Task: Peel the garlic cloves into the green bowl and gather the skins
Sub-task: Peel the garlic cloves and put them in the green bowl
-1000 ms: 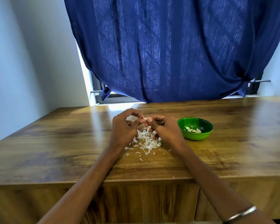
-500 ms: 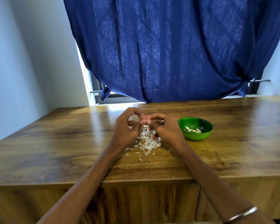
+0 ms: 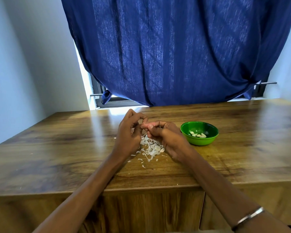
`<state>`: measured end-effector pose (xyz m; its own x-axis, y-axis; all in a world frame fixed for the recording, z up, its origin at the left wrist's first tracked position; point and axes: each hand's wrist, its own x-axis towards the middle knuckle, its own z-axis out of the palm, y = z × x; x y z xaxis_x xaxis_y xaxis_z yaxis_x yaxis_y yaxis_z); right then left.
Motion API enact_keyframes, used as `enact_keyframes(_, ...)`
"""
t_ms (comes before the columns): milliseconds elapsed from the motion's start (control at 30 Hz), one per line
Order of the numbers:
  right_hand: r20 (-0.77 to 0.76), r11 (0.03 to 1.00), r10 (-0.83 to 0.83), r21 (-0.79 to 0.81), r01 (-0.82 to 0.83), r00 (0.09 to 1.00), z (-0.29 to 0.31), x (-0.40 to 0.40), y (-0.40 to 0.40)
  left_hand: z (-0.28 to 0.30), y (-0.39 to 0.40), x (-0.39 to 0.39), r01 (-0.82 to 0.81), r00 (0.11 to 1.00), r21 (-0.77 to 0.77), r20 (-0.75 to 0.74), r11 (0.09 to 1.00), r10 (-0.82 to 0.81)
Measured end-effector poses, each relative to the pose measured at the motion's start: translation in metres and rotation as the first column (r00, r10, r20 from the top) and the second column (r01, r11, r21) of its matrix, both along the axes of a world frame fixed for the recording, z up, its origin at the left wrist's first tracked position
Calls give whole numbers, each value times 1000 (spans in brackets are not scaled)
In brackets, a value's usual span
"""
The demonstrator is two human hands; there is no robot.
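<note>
Head view looks down on a glossy brown wooden tabletop (image 3: 60, 148) with both bare forearms reaching in from the near edge. The left hand (image 3: 128, 132) and the right hand (image 3: 166, 137) meet above the middle of the tabletop, their fingertips touching. Between those fingertips sits a small pale garlic clove (image 3: 145, 126) with a wisp of skin sticking up from it; the fingers of both hands are curled and pinch it from either side, the left from the left, the right with thumb and forefinger from the right. Most of the clove is hidden by the fingers. Directly beneath the hands lies a loose heap of white papery garlic skins (image 3: 150, 147), with a few stray flakes scattered toward the near edge of the tabletop. Just right of the right hand, apart from it, stands a small round green plastic bowl (image 3: 200, 140), upright, holding several peeled pale cloves (image 3: 198, 134) at its bottom. A thin silver metal bangle (image 3: 249, 216) circles the right wrist at the lower right corner. Behind the tabletop a dark blue fabric curtain (image 3: 175, 52) hangs over a window, and a plain white wall (image 3: 23, 64) rises on the left.
</note>
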<state>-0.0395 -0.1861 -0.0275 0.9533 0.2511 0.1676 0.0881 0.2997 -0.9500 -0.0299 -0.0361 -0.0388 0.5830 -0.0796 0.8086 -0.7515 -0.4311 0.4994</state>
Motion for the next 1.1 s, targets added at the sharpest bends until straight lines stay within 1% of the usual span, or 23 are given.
enact_keyframes(100,-86,990,68,128,-57,994,1,-1,3,1,-1,-1,-25,999,-44,22,999,26)
enact_keyframes(233,-124,971,65,236,-34,990,3,-1,3,3,1,0,-25,999,-112,-28,993,22)
enact_keyframes(433,-112,970,-17,238,44,994,4,-2,1,6,0,-7,-41,987,-206,-162,978,7)
enact_keyframes(533,-123,955,-54,283,87,991,5,-2,0,7,-1,-9,-32,984,-226,-180,974,-10)
enact_keyframes(633,-148,929,-92,342,138,985,5,-1,-4,8,0,-10,-29,981,-229,-195,973,-16)
enact_keyframes(800,-149,941,-103,305,144,983,5,-1,-4,7,-2,-11,-41,965,-215,-262,976,-17)
enact_keyframes(867,-152,940,-110,305,153,982,6,-1,-4,7,-2,-11,-69,963,-220,-270,973,7)
enact_keyframes(967,-157,940,-117,300,160,981,6,-1,-5,7,0,-9,-148,959,-181,-265,972,97)
enact_keyframes(1100,-160,938,-118,307,163,980,6,0,-6,6,1,-9,-186,946,-194,-302,963,122)
